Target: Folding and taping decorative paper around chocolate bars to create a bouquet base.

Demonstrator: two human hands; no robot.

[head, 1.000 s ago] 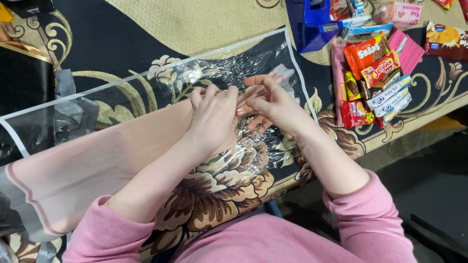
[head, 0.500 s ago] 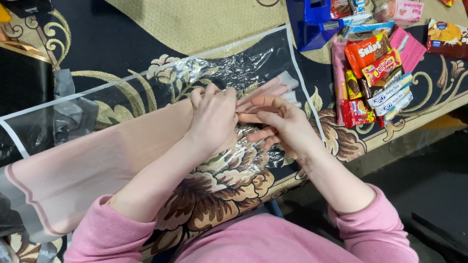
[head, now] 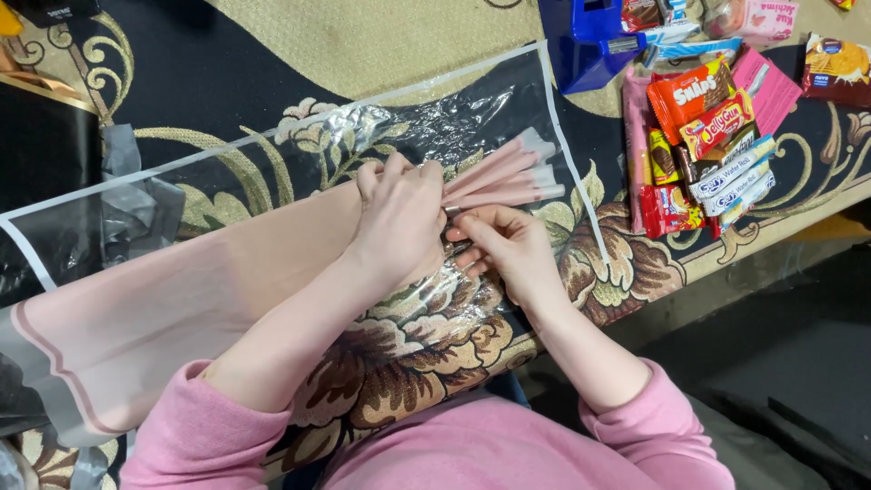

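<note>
Both hands have shifted lower along the pink wrap [head: 504,177], gathering its pleats.
Left hand [head: 399,222] is clenching the folds; right hand [head: 508,249] is pinching them beside snack packets [head: 703,145].

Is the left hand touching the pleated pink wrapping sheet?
Touching: the head view shows the left hand pressed on the pleated pink wrapping sheet, pinning its gathered folds.

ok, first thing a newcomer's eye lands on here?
Probably the two bare hands at the centre: the left hand presses down on a pink sheet gathered into narrow pleats, while the right hand pinches at the gathered spot. Next, the bright pile of snack packets at the upper right, beside a blue tape dispenser, all on a dark floral cloth.
</note>
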